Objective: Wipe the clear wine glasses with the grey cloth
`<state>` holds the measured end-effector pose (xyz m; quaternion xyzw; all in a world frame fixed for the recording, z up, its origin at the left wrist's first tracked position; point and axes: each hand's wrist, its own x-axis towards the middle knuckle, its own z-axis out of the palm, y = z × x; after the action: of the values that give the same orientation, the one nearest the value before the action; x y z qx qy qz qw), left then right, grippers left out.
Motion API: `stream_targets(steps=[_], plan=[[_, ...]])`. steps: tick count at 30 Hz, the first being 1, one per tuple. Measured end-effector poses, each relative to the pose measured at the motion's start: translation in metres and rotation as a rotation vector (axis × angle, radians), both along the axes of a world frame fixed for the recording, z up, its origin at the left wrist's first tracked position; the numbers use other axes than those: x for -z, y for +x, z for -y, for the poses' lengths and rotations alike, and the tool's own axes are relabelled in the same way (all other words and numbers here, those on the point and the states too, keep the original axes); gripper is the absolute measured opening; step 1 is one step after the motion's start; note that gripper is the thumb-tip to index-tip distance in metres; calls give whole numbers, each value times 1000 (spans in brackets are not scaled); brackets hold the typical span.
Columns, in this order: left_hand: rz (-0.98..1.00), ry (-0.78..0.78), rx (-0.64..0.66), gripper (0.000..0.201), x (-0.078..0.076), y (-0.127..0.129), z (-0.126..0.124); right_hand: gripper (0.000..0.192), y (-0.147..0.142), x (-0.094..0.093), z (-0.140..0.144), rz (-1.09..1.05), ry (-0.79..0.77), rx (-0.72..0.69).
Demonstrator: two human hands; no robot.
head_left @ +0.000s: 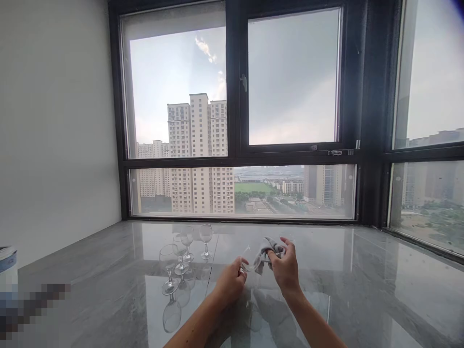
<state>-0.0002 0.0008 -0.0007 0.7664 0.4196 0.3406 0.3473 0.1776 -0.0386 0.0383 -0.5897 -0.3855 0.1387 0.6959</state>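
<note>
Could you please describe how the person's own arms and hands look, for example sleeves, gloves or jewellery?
Both arms are bare from the picture's bottom edge up to the hands: no sleeves show. The left hand and right hand wear no gloves. No watch, bracelet or ring is visible, though the fingers are too small to be sure about rings.

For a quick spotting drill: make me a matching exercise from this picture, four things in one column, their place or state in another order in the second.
Things:
1. grey cloth
2. held wine glass
3. standing wine glasses
4. window handle

Places or states:
A. upright on the glossy countertop, left of the hands
B. on the dark frame between the upper panes
C. gripped in the left hand
D. bunched in the right hand, against the glass

Pairs: 1-D, 2-C, 3-A, 4-B
</note>
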Motion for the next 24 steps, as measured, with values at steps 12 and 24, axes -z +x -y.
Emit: stream_targets(steps=[12, 24], plan=[[128, 75, 165, 52, 8, 4, 5, 65, -3, 10, -7, -99, -145, -312], [439, -160, -216, 47, 3, 7, -4, 65, -24, 34, -7, 413, -195, -585]])
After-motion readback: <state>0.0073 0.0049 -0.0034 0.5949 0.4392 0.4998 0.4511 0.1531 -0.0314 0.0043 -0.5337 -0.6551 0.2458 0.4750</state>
